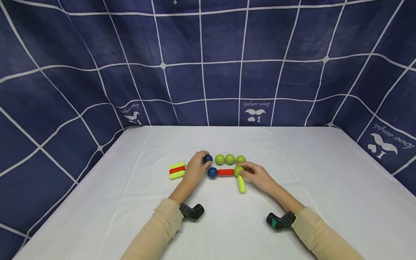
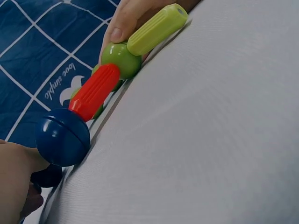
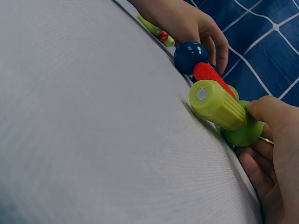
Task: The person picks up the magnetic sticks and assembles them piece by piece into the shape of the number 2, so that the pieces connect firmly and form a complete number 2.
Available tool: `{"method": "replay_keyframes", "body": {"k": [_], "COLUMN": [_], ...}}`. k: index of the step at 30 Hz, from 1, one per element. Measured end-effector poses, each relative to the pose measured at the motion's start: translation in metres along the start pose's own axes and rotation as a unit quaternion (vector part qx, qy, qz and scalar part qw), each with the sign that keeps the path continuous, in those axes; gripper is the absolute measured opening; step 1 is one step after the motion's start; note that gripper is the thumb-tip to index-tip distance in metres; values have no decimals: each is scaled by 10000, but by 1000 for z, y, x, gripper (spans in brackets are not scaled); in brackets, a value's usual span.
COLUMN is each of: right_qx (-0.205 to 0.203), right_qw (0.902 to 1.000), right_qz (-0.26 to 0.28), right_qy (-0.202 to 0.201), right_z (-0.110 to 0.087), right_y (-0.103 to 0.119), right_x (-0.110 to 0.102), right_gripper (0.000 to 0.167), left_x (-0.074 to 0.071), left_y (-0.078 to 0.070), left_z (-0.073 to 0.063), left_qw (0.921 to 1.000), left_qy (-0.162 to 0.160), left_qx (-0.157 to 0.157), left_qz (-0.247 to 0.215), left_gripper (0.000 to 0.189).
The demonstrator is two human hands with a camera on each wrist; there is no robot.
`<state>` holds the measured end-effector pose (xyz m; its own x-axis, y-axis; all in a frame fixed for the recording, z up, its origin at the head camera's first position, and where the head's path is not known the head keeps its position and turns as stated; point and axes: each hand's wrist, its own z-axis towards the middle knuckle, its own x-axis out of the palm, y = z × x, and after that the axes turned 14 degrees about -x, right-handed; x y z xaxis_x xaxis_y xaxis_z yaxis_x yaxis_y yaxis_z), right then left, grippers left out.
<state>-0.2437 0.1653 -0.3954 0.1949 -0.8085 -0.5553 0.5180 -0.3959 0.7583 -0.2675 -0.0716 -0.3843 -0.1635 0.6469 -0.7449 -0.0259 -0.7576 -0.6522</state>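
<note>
On the white table a red ridged stick (image 1: pixel 225 172) joins a navy ball (image 1: pixel 212 173) to a green ball (image 1: pixel 238 171). From that green ball a yellow-green stick (image 1: pixel 242 184) points toward the near side; its end shows a small grey disc in the right wrist view. My right hand (image 1: pixel 258 176) pinches the green ball, with the thumb (image 3: pixel 268 109) on its top side. Just behind the joined navy ball, my left hand (image 1: pixel 194 169) holds a second navy ball (image 1: pixel 207 159) between fingers and thumb. That ball is mostly hidden in both wrist views.
Green balls (image 1: pixel 229 159) stand in a short row behind the joined pieces, close to both hands. Left of my left hand lie two yellow-green sticks (image 1: pixel 177 175) with a red stick (image 1: pixel 177 169) between them. A navy checked curtain (image 1: pixel 224 81) hangs behind the table.
</note>
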Motion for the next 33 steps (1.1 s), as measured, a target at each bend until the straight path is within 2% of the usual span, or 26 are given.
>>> {"method": "replay_keyframes", "body": {"k": [5,9,12,15,20,22,25,27,29,31,33], "right_qx": [21,-13,-28,-46,-93,-107,-141,-152,-169,-192,-187], "right_qw": [10000,10000,10000,10000,9999,9999,9998,9998,9997,9997,9996], "right_qz": [-18,-25,-10,-10,-37,15,106,129,128,140,178], "right_qy": [-29,-56,-42,-19,20,26,44,71,83,106,110], "right_z": [0,0,-1,-1,-1,-1,0,1,0,-1,-1], "right_y": [0,0,1,1,-1,-1,-2,-2,-1,0,1], "right_x": [-1,-1,-1,0,-1,-1,-1,-1,-1,-1,0], "right_gripper": [36,36,36,37,38,39,40,40,39,40,39], "left_x": [2,2,3,4,7,9,10,11,12,13,14], "left_y": [-2,-5,-8,-12,-21,-25,-29,-31,-33,-35,-36], "left_z": [0,-3,-6,-12,-24,-29,-37,-42,-48,-53,-59], "left_qw": [9996,9991,9974,9937,9826,9765,9662,9581,9524,9521,9568], "left_qy": [31,-219,-416,-586,-867,-845,-507,-113,306,697,1033], "left_qx": [-280,-202,132,622,1506,1890,2489,2851,3033,2971,2701], "left_qz": [-83,-302,-581,-725,-650,-598,-431,-236,8,180,282], "left_gripper": [33,33,33,32,30,29,29,30,31,31,31]}}
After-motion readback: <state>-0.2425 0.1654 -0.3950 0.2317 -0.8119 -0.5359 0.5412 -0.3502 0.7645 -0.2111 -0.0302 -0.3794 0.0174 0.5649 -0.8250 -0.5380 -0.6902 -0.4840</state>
